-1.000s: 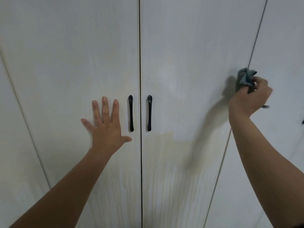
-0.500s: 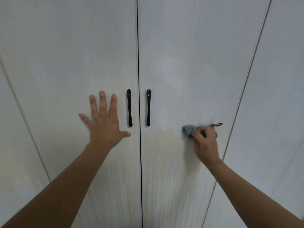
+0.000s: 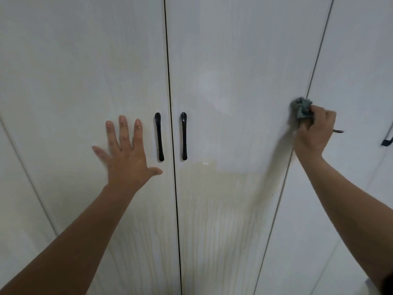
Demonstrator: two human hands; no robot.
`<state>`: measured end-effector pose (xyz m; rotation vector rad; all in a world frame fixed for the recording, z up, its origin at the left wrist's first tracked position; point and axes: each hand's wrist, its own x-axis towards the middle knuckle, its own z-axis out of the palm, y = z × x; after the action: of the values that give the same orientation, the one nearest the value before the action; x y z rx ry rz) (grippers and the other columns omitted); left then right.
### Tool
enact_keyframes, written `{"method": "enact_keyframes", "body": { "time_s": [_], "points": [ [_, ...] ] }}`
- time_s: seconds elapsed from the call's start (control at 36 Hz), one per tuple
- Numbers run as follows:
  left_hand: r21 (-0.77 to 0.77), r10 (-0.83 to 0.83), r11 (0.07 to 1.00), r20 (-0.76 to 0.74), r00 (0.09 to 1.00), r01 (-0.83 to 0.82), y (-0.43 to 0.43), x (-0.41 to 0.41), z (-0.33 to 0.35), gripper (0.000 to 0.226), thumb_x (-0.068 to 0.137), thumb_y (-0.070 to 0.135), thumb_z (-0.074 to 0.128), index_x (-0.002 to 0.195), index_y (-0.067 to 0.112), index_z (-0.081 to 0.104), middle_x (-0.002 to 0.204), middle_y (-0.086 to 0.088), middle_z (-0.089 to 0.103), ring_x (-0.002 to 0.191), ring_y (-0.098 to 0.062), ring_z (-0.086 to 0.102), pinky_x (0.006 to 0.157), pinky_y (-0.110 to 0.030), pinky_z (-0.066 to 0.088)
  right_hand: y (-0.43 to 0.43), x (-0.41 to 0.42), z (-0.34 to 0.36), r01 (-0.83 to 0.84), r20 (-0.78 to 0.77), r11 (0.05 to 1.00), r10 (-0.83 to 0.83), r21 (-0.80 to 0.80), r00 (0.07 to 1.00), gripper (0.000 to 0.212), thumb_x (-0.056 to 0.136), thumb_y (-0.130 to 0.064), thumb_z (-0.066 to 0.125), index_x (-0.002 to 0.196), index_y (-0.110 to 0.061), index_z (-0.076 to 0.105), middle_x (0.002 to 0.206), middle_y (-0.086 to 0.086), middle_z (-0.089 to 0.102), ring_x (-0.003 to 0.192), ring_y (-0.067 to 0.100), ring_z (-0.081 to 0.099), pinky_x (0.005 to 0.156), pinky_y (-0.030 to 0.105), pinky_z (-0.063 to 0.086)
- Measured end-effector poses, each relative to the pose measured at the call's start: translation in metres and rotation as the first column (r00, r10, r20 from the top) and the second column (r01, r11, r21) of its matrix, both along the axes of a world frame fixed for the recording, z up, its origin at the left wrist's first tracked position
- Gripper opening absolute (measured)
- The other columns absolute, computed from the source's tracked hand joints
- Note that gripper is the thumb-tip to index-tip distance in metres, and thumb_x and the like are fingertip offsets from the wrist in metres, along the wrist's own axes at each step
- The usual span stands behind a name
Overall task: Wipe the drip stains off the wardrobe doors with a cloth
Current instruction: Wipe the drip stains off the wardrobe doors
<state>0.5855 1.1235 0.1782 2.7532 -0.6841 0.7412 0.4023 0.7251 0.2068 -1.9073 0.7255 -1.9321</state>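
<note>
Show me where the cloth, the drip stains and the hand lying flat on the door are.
cloth (image 3: 301, 108), head view, middle of the bunched grey wad.
drip stains (image 3: 212, 188), head view, upper part of the yellowish patch.
left hand (image 3: 127, 165), head view, back of the hand.

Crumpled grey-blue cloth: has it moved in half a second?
Yes. The cloth went up and right, from near the black handles' lower ends to the door's right seam.
</note>
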Motion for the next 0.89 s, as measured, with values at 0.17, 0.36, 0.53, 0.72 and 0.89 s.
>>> {"method": "enact_keyframes", "body": {
  "time_s": [0.17, 0.36, 0.53, 0.72, 0.89],
  "points": [
    [0.009, 0.009, 1.000, -0.012, 1.000, -0.009, 0.000, 0.000, -0.001, 0.157, 0.059, 0.082, 0.076, 0.153, 0.027, -0.036, 0.160, -0.007, -0.045, 0.149, -0.038, -0.036, 0.110, -0.082, 0.008, 0.019, 0.026, -0.079, 0.068, 0.015, 0.994, -0.069, 0.081, 0.997, 0.034, 0.078, 0.003, 0.041, 0.104, 0.003, 0.064, 0.107, 0.028, 0.053, 0.094, 0.038, 0.055, 0.082, 0.032, 0.038],
    [0.004, 0.007, 1.000, -0.006, 1.000, -0.007, -0.001, -0.001, 0.000, 0.160, 0.056, 0.081, 0.078, 0.151, 0.029, -0.039, 0.158, -0.006, -0.047, 0.150, -0.038, -0.034, 0.109, -0.083, 0.008, 0.058, 0.030, -0.168, -0.055, -0.260, 0.998, 0.046, -0.026, 0.965, 0.022, 0.084, -0.002, 0.047, 0.096, 0.001, 0.065, 0.101, 0.017, 0.052, 0.089, 0.034, 0.050, 0.070, 0.046, 0.049],
    [-0.005, -0.007, 1.000, -0.007, 1.000, 0.007, 0.000, -0.002, 0.000, 0.161, 0.056, 0.078, 0.081, 0.153, 0.029, -0.037, 0.160, -0.006, -0.044, 0.150, -0.038, -0.034, 0.109, -0.084, 0.007, 0.038, -0.004, -0.159, -0.206, -0.548, 0.969, 0.098, -0.139, 0.831, 0.027, 0.085, 0.009, 0.068, 0.111, 0.001, 0.067, 0.104, 0.015, 0.057, 0.092, 0.033, 0.055, 0.069, 0.046, 0.056],
    [-0.016, -0.005, 1.000, 0.000, 1.000, 0.005, 0.000, 0.000, -0.002, 0.161, 0.055, 0.078, 0.082, 0.152, 0.030, -0.037, 0.159, -0.005, -0.045, 0.150, -0.038, -0.034, 0.109, -0.084, 0.007, 0.014, -0.019, -0.097, -0.027, -0.039, 0.977, 0.036, 0.212, 0.999, 0.028, 0.099, -0.002, 0.049, 0.125, -0.004, 0.059, 0.118, 0.016, 0.054, 0.105, 0.020, 0.051, 0.092, 0.024, 0.038],
    [-0.023, -0.008, 1.000, 0.005, 1.000, 0.008, -0.001, 0.001, -0.001, 0.161, 0.055, 0.078, 0.082, 0.151, 0.031, -0.038, 0.158, -0.005, -0.046, 0.150, -0.037, -0.034, 0.109, -0.083, 0.005, 0.032, 0.009, -0.128, 0.027, 0.021, 0.914, -0.039, 0.404, 0.999, 0.031, 0.102, -0.006, 0.045, 0.132, -0.004, 0.052, 0.127, 0.022, 0.048, 0.105, 0.033, 0.055, 0.091, 0.035, 0.044]
  ]
}}
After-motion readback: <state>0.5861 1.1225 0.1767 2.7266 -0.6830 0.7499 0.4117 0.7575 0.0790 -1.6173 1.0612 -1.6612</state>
